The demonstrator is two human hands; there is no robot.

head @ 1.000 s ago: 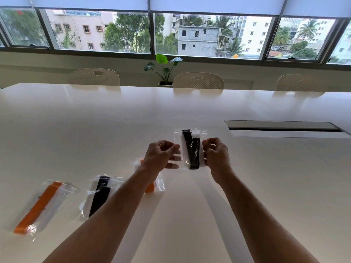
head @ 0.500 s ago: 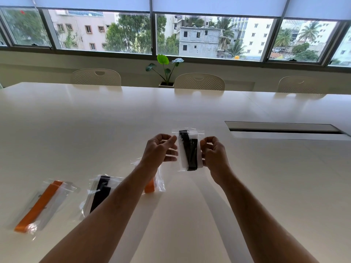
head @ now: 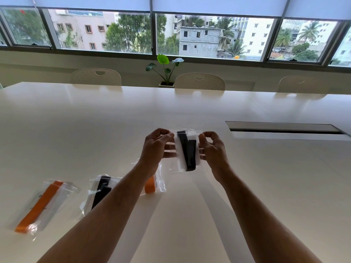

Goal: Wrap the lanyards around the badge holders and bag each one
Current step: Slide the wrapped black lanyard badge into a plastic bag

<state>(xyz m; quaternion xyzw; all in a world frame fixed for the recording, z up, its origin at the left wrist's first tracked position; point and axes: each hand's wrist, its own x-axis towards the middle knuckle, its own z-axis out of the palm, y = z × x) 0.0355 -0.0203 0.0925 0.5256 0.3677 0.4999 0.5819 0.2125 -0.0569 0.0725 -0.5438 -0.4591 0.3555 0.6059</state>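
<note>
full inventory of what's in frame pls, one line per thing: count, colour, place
held bag: 1, clear, black lanyard around a white holder inside, raised between both hands at centre.
orange-lanyard bag: 1, clear, on the table far left.
black-lanyard bag: 1, clear, on the table beside it, partly behind the left forearm.
second orange bag: 1, clear, on the table, mostly hidden by the left wrist.
table: 1, white, fills the foreground.
cable slot: 1, grey, table right.
chairs: 3, white, far side.
plant: 1, green, by the window ledge.
left hand: pinching the bag's left edge.
right hand: pinching the right edge.
</note>
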